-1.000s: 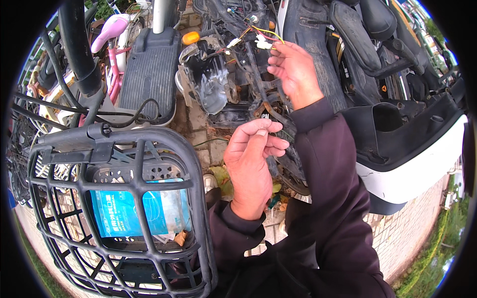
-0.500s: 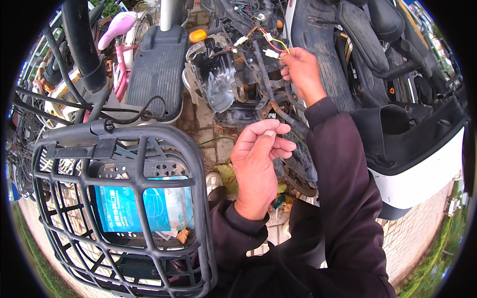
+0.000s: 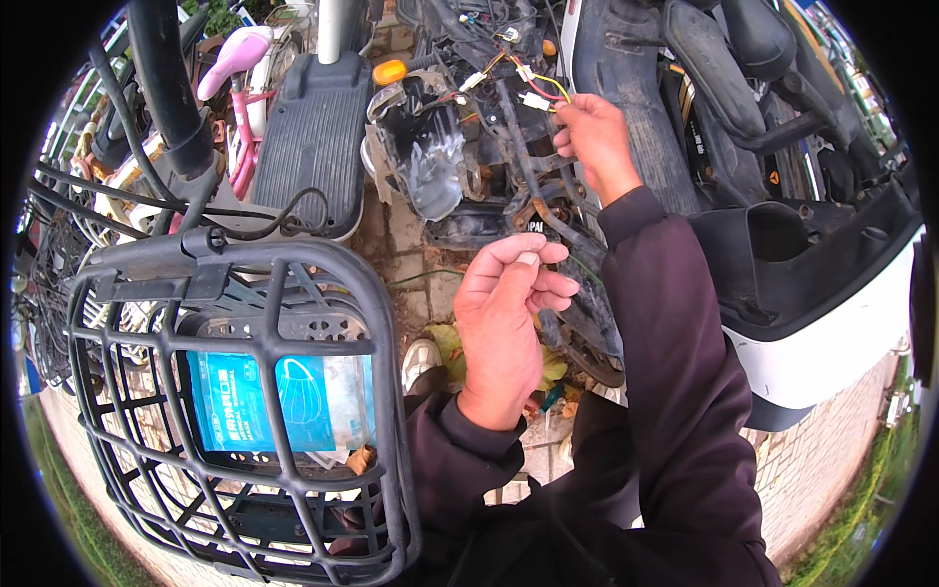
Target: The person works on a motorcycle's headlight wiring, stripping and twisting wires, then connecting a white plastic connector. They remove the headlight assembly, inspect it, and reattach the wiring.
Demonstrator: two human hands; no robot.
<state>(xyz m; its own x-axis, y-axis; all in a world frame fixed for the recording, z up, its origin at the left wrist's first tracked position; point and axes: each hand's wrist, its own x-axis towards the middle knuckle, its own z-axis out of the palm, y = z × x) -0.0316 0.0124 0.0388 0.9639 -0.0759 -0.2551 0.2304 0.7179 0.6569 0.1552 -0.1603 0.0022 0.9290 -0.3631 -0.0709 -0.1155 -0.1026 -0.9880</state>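
My right hand (image 3: 592,142) pinches the wires (image 3: 544,90) over the stripped scooter — left hand (image 3: 509,313) pinches a small piece below. Best kept slack — a tug could unseat the plug (image 3: 534,101).

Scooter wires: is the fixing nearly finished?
Not yet, probably. Done: the scooter's covers are off, baring the wiring. In hand: the right hand holds yellow and red wires with a white connector; the left hand pinches something small. Left: several connectors hang unplugged.
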